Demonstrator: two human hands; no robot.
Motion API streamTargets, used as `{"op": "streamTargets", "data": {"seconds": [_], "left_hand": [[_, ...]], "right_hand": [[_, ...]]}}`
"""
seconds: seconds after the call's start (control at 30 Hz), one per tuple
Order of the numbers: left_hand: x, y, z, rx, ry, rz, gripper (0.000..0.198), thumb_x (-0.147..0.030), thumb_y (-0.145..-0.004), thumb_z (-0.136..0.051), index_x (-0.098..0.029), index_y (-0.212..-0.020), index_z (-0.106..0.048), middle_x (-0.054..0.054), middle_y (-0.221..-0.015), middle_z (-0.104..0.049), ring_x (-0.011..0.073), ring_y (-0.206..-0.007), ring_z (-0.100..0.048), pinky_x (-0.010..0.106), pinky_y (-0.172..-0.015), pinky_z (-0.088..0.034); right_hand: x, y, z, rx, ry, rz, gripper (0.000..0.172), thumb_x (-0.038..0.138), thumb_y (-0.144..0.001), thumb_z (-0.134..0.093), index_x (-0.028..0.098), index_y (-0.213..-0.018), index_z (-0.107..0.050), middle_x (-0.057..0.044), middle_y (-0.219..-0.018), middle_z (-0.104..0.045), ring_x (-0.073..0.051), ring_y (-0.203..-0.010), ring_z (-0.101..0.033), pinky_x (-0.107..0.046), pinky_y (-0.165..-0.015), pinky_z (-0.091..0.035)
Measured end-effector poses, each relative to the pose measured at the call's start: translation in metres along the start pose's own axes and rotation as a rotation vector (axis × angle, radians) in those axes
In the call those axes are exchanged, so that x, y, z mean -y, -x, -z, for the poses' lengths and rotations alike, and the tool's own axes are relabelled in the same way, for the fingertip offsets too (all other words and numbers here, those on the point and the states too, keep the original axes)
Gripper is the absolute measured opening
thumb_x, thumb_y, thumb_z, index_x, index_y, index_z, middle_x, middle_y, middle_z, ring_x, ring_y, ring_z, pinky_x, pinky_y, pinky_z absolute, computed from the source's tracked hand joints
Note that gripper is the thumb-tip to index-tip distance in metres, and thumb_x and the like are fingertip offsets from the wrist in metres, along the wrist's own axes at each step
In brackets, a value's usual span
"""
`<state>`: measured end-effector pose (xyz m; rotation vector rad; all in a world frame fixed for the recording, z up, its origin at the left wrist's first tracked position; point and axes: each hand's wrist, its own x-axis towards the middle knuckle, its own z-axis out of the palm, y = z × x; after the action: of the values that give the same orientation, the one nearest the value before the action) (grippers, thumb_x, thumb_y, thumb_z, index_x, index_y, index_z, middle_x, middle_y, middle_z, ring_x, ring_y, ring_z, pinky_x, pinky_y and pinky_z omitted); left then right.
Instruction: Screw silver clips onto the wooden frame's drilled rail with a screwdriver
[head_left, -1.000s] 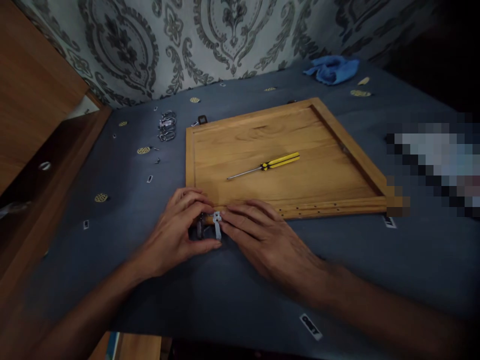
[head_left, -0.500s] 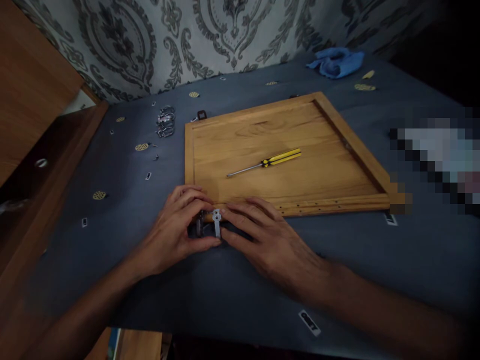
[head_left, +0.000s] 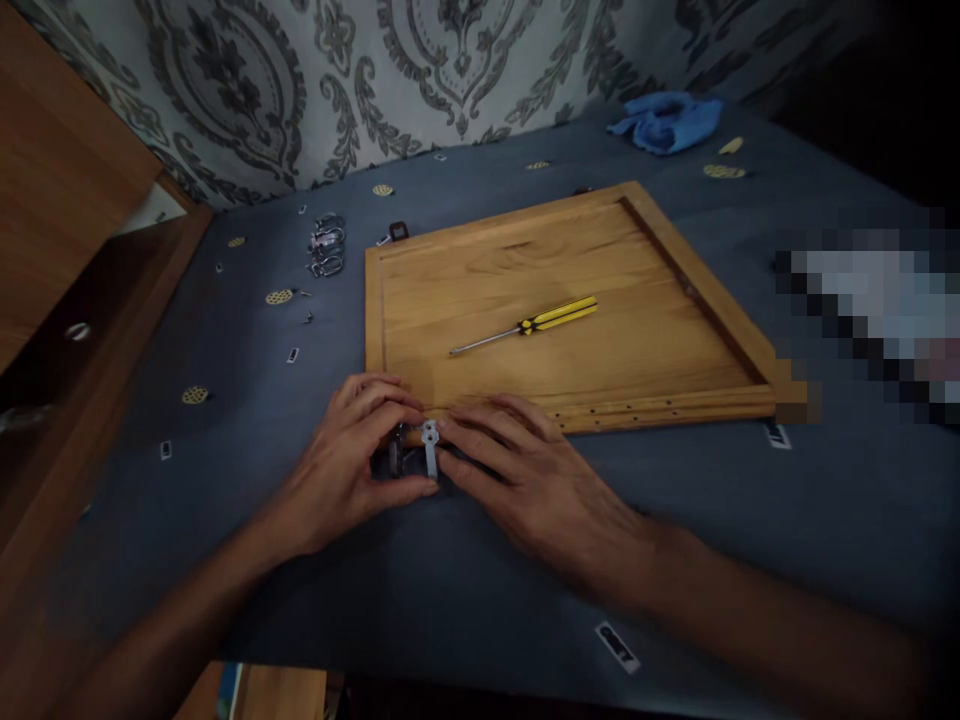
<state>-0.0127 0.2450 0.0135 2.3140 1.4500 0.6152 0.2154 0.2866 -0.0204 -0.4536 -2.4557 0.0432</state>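
Right hand (head_left: pixel 536 475): I see fingertips at the fitting and frame; the thumb is hidden, so I can't tell whether it grips.
Left hand (head_left: pixel 341 450): thumb below, fingers above, clamped on the metal bracket; a slack thumb could let it twist.
Metal bracket (head_left: pixel 430 440): at the near edge of the framed wooden panel (head_left: pixel 457 285); uneven pressure could, I judge, skew it.
Yellow-handled screwdriver (head_left: pixel 559 314): loose on the panel (I'd watch that); a jolt could roll it.
Tiny metal piece (head_left: pixel 307 318): on the patterned cloth (head_left: pixel 247 350); a snagged fold could lose it.
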Motion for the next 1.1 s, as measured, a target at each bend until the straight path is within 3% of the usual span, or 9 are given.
{"op": "streamTargets", "data": {"seconds": [0.5,0.7,0.87,1.1], "left_hand": [[0.003,0.001,-0.002,-0.007,-0.014,-0.011,0.042,-0.042,-0.083,-0.086,-0.020,-0.111,-0.063,0.009,-0.119,-0.067,0.0314,-0.125,-0.054,0.046,-0.103,-0.050],[0.005,0.002,0.006,-0.040,-0.040,-0.015,0.070,-0.054,-0.074,-0.090,-0.020,-0.125,-0.057,0.012,-0.126,-0.064,0.0326,-0.127,-0.053,0.048,-0.105,-0.049],[0.007,0.003,0.012,-0.096,-0.060,-0.019,0.063,-0.050,-0.075,-0.090,-0.023,-0.123,-0.060,0.010,-0.124,-0.065,0.0323,-0.127,-0.053,0.048,-0.105,-0.049],[0.007,0.003,0.005,-0.019,-0.060,-0.001,0.055,-0.052,-0.077,-0.088,-0.019,-0.113,-0.063,0.011,-0.123,-0.065,0.0320,-0.123,-0.054,0.048,-0.101,-0.051]], "right_hand": [[0.000,0.002,-0.004,0.015,0.033,-0.010,0.025,0.015,-0.105,-0.049,0.017,-0.110,-0.074,-0.005,-0.119,-0.076,-0.024,-0.115,-0.061,-0.050,-0.108,-0.045],[0.001,0.002,-0.003,0.031,0.006,-0.031,0.021,0.013,-0.102,-0.054,0.017,-0.111,-0.072,-0.003,-0.117,-0.077,-0.023,-0.116,-0.060,-0.050,-0.115,-0.038],[0.000,0.001,-0.003,0.039,-0.003,-0.026,0.021,0.011,-0.099,-0.057,0.016,-0.114,-0.072,-0.006,-0.118,-0.076,-0.025,-0.115,-0.060,-0.051,-0.113,-0.040],[0.001,0.002,-0.003,0.042,0.006,-0.021,0.024,0.011,-0.099,-0.056,0.019,-0.114,-0.073,-0.006,-0.118,-0.076,-0.024,-0.115,-0.060,-0.050,-0.112,-0.041]]}}
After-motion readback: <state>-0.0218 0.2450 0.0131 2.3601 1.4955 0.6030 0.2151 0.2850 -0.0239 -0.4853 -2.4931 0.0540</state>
